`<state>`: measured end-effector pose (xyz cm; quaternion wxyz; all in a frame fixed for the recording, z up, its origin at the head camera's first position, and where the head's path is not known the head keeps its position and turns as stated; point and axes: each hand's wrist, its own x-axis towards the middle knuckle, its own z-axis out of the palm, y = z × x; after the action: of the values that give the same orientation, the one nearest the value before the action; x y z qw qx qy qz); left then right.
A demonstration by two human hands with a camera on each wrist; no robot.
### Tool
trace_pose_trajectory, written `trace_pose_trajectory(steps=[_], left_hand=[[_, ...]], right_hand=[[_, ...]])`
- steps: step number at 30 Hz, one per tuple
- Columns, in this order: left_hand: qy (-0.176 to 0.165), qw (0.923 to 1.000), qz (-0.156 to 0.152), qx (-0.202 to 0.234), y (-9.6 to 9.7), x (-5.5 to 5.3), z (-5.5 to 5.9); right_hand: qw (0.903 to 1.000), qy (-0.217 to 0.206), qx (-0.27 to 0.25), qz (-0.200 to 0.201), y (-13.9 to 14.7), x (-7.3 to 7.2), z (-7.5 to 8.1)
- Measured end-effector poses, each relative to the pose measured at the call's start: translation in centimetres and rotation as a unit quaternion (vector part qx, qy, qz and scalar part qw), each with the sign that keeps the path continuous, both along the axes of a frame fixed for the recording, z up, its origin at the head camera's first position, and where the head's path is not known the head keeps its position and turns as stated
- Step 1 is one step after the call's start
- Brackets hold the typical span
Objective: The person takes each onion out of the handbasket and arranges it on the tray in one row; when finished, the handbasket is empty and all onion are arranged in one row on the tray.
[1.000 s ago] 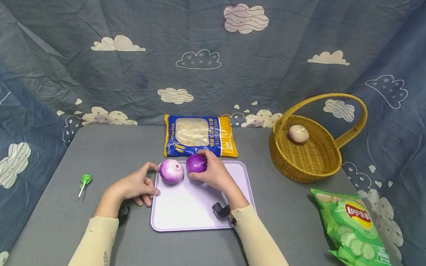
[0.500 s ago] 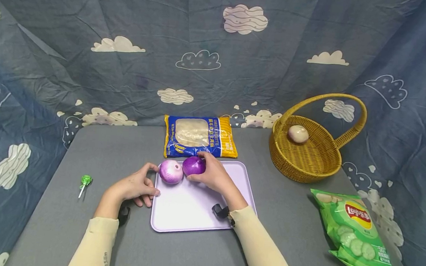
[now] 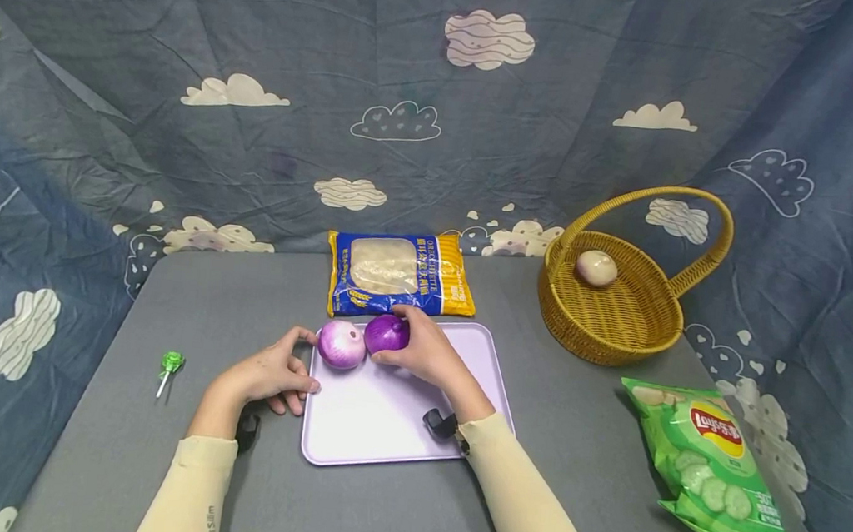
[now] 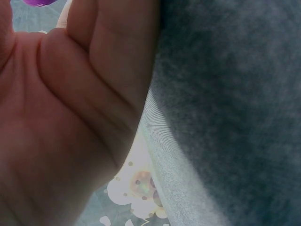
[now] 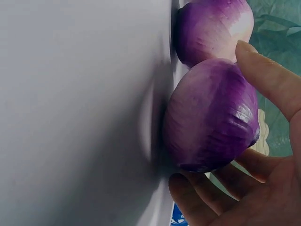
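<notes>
In the head view, a pale purple-and-white onion (image 3: 341,344) sits at the back left of a lilac tray (image 3: 391,430). Beside it is a darker purple onion (image 3: 385,334); the two appear to touch. My right hand (image 3: 420,351) holds the dark onion, and in the right wrist view the thumb (image 5: 268,75) lies on one side with fingers (image 5: 193,200) on the other. My left hand (image 3: 268,370) rests at the tray's left edge, index finger against or very near the pale onion. Mostly palm (image 4: 61,108) fills the left wrist view.
Behind the tray lies a blue-and-yellow orecchiette bag (image 3: 394,297). At back right stands a handled wicker basket (image 3: 609,339) with another onion (image 3: 596,268) inside. A green chip bag (image 3: 714,481) lies at right, a green lollipop (image 3: 171,363) at left.
My right hand has moved slightly left with the dark onion, closing the gap to the pale onion. The left hand has stayed almost still.
</notes>
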<state>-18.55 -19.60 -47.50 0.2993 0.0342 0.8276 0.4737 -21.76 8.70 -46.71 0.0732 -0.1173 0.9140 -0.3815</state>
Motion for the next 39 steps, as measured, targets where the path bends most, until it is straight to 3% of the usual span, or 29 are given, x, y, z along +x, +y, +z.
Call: trace_pose_trajectory(steps=[12, 20, 28, 34, 39], left_hand=[[0.005, 1.0000, -0.002, 0.005, 0.1, 0.2, 0.2], [0.004, 1.0000, -0.005, 0.004, 0.2, 0.2, 0.2], [0.005, 0.9999, -0.007, 0.010, 0.1, 0.2, -0.1], [0.006, 0.9999, -0.009, 0.013, 0.0, 0.0, -0.3], [0.008, 0.9999, -0.012, 0.006, 0.1, 0.1, -0.3]], right_hand=[[1.0000, -0.005, -0.007, 0.000, 0.7, -0.1, 0.7], [0.9995, -0.009, -0.029, -0.006, 3.3, 0.4, 3.5], [0.9916, 0.034, -0.120, -0.036, 10.1, 1.7, 8.2], [0.9843, 0.058, -0.123, -0.113, 16.3, 3.0, 11.1], [0.9707, 0.076, -0.142, -0.178, 21.1, 2.4, 11.8]])
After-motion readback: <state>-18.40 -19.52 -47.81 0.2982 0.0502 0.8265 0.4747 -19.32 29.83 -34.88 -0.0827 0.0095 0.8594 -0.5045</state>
